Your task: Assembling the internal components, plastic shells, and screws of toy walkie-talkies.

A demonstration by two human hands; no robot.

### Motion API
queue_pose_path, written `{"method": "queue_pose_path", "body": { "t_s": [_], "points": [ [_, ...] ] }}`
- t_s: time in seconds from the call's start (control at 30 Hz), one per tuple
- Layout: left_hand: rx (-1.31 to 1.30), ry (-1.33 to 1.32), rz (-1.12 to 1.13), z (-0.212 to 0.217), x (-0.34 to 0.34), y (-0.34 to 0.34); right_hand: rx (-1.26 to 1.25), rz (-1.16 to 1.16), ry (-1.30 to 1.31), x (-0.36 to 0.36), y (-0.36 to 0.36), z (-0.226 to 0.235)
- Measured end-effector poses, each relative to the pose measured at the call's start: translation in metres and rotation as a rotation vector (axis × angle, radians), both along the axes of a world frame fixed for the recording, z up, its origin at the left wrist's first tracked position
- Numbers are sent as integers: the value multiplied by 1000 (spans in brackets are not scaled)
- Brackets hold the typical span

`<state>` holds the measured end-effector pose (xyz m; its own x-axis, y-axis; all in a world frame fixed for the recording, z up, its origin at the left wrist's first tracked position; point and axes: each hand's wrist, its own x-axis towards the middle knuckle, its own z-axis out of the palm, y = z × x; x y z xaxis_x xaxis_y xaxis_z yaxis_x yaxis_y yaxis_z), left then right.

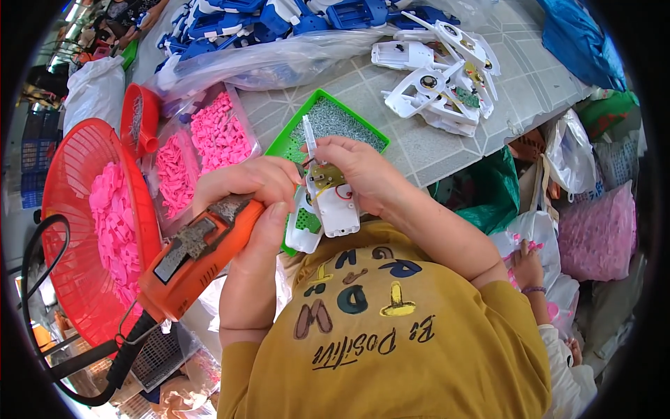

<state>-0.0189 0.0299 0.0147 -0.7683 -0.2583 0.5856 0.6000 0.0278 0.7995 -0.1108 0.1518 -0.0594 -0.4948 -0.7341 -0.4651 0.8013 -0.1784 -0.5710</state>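
My left hand (248,185) is wrapped round an orange electric screwdriver (199,255), its black cord running off at lower left. The tool's front end meets a white plastic toy casing (340,209) near its circuit board; my fingers partly hide the tip. My right hand (359,171) grips the casing by its upper part. Thin wires, one red, show inside the casing. Beneath and beside it is another white plastic piece (304,223). Behind my hands lies a green tray (283,140) of small metal screws (338,122).
Pink plastic parts (222,129) fill clear bins and a red basket (150,202) at left. White casings with boards (440,91) are piled at far right. Blue parts (279,21) in clear plastic lie at the back. Another person's hand (527,265) is at right, among bags.
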Motion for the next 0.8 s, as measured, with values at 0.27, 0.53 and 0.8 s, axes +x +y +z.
{"method": "queue_pose_path", "body": {
  "t_s": [0.27, 0.53, 0.8],
  "points": [
    [63, -103, -18, 3, 3, 3, 2, -9, 43, 4, 3, 1],
    [43, -80, -66, -3, -6, -3, 41, -20, 161, 5, 3, -2],
    [24, -45, -73, -9, -10, -8, -6, -21, 124, 7, 3, -4]
  ]
}}
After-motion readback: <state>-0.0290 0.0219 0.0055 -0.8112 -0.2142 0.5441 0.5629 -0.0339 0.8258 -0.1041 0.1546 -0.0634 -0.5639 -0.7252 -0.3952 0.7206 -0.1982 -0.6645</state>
